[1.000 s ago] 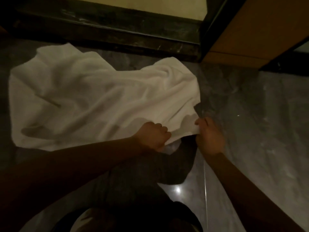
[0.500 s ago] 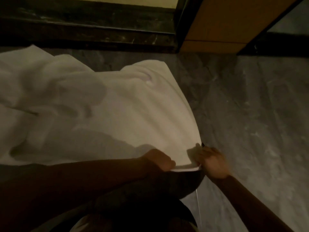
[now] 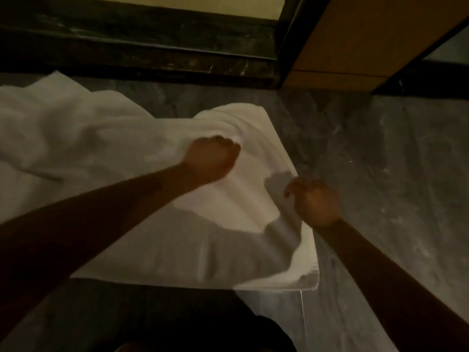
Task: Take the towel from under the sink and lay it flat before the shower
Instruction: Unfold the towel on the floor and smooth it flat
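**Towel position.** The white towel (image 3: 76, 148) lies on the grey marble floor (image 3: 380, 174). It is directly in front of a dark stone curb (image 3: 152, 59) that runs across the top of the view. The cloth is spread out but not flat:
- The near edge runs in a straight line, ending in a square corner at the lower right.
- The left portion is rumpled and continues past the left border of the view.
- The far right corner stands up in a ridge of folds, a short way off the curb.

**Left hand.** The left hand (image 3: 212, 158) rests on the upper middle of the towel. Its fingers are curled into a fist. Creases in the cloth converge at its knuckles, so the fingers are closed on a gather of towel. The left forearm crosses over the towel from the lower left.

**Right hand.** The right hand (image 3: 314, 201) is at the right edge of the towel, about halfway along that edge. Its fingers are curled around the edge of the cloth. Motion blur hides the exact finger placement. The right forearm extends over bare floor from the lower right.

**Hand spacing.** The two hands are apart, with a smooth span of towel between them.

**Surroundings.** A wooden panel (image 3: 368, 39) stands at the upper right, just beside the end of the curb.
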